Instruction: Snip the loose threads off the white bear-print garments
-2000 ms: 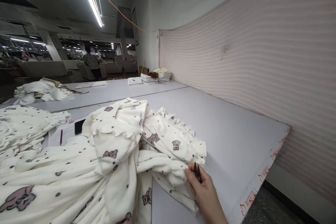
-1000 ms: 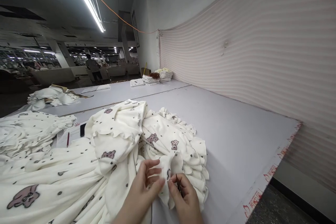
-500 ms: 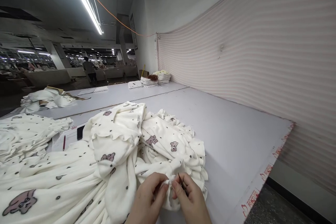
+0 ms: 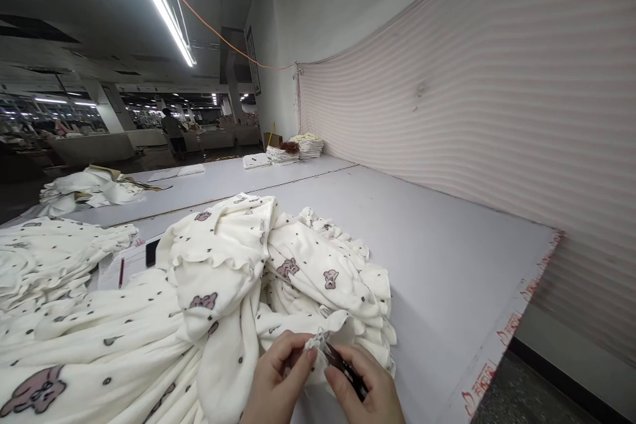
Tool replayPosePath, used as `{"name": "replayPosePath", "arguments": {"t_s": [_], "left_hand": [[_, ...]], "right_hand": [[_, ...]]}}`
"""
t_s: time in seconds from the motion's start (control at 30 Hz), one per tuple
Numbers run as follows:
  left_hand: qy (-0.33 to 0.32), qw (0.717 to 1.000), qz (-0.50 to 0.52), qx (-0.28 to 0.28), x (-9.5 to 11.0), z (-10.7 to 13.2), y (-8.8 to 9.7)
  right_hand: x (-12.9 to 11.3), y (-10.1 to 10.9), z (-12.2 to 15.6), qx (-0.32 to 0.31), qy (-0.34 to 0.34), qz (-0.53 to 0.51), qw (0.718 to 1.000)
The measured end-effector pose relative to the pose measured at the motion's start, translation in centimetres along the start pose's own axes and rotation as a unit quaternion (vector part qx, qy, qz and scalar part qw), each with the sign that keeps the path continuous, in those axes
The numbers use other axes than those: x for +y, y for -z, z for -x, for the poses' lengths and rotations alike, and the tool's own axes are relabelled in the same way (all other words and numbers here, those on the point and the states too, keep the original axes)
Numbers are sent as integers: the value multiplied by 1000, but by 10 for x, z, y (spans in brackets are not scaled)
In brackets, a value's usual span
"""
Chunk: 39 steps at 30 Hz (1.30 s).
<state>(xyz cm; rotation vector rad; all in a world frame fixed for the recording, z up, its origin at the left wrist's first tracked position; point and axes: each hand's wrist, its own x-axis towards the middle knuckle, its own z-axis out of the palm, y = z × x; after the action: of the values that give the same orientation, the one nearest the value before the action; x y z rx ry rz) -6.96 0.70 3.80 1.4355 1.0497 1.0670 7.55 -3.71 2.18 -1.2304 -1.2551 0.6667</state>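
A white fleece garment (image 4: pixel 218 298) with purple bear figures and small dark dots lies heaped in front of me, its ruffled edges on the right side. My left hand (image 4: pixel 283 371) is closed, pinching a gathered bit of the garment's edge between thumb and fingers. In my right hand (image 4: pixel 365 377) I hold dark thread snips (image 4: pixel 346 369), their tips pointing up and left at the pinched cloth. The blades are at the fabric; whether they touch it is hard to make out.
More matching fabric (image 4: pixel 54 248) lies at the left, near a paper sheet, a red pen (image 4: pixel 122 271) and a dark phone (image 4: pixel 152 252). Stacked white pieces (image 4: pixel 283 155) stand at the table's far end. A striped cloth (image 4: pixel 447 106) hangs along the right. A person (image 4: pixel 173 129) stands far back.
The snips have turned from upright in my right hand to point left at the pinched edge, showing more of their body. My left hand keeps its pinch.
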Motion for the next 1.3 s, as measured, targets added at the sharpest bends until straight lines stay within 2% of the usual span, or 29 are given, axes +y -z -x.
{"name": "replayPosePath", "arguments": {"t_s": [0.17, 0.57, 0.7, 0.83, 0.97, 1.07, 1.13, 1.2, 1.3], "left_hand": [[-63, 996, -66, 0, 7, 3, -2], [-83, 991, -107, -13, 4, 3, -4], [-78, 991, -109, -26, 4, 3, -3], [-80, 988, -122, -49, 6, 3, -3], [-59, 989, -120, -68, 8, 1, -1], [-64, 987, -126, -80, 9, 1, -3], [-77, 984, -132, -93, 9, 2, -5], [-94, 980, -146, -94, 11, 4, -7], [-105, 984, -135, -56, 18, 3, 3]], "right_hand": [[-1, -3, -7, 8, 14, 37, 999], [-2, 2, -9, -25, -1, 10, 1000], [-5, 7, -10, -46, -30, 25, 998], [-5, 11, -13, -65, -77, -8, 995], [-1, 10, -11, -47, -121, -78, 988], [0, 5, -8, -2, -134, -156, 979], [-2, 0, -8, 16, -113, -162, 980], [-5, -1, -9, -3, -99, -146, 984], [-5, 10, -12, 21, -103, -132, 986]]}}
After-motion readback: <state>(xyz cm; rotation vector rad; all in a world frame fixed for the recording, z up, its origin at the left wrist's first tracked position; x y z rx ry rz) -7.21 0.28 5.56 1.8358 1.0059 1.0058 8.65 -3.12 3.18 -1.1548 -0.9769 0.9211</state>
